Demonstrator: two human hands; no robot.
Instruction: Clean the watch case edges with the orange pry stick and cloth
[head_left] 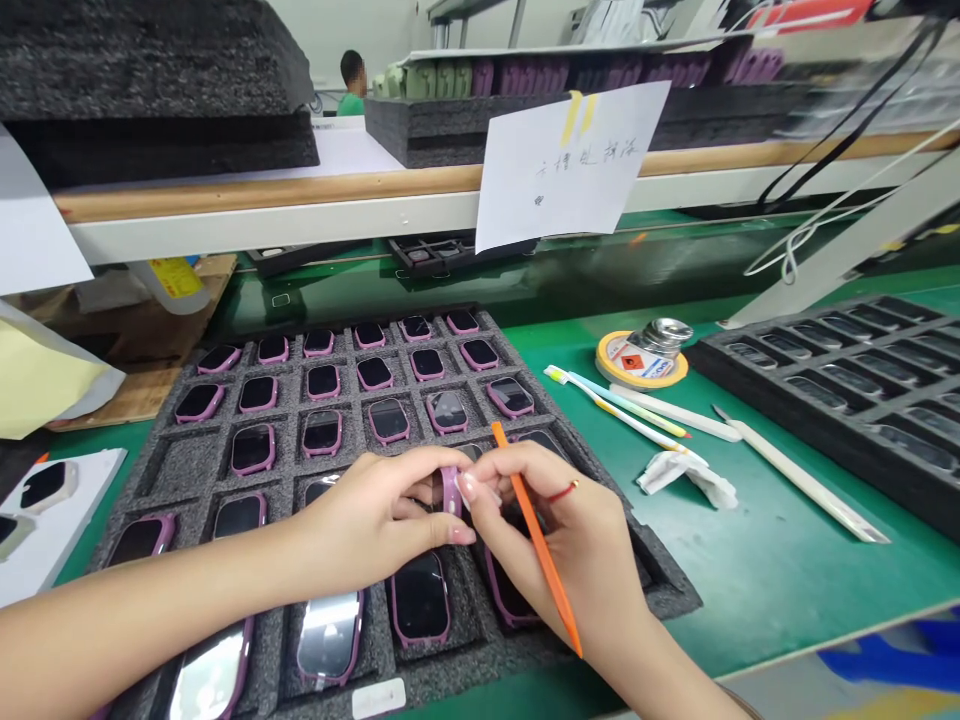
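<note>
My left hand (382,520) is closed on a purple smartwatch case (451,492), held edge-up between thumb and fingers. Against the same case press the thumb and fingertips of my right hand (577,530), which also grips an orange plastic pry stick (546,560) slanting across the palm. Whether anything small lies between the right fingertips cannot be seen. Below both hands lies a black foam tray (180,468) with rows of purple watches, dark screens up, such as one watch (420,598) by the near edge. My forearms and hands hide several slots.
To the right on the green bench are a tape roll (609,352), toothbrushes (622,412), a crumpled tissue (686,478), a knife (806,485) and another foam tray (720,360). A shelf (285,235) with a hanging paper note (566,170) spans the back. One person is behind it.
</note>
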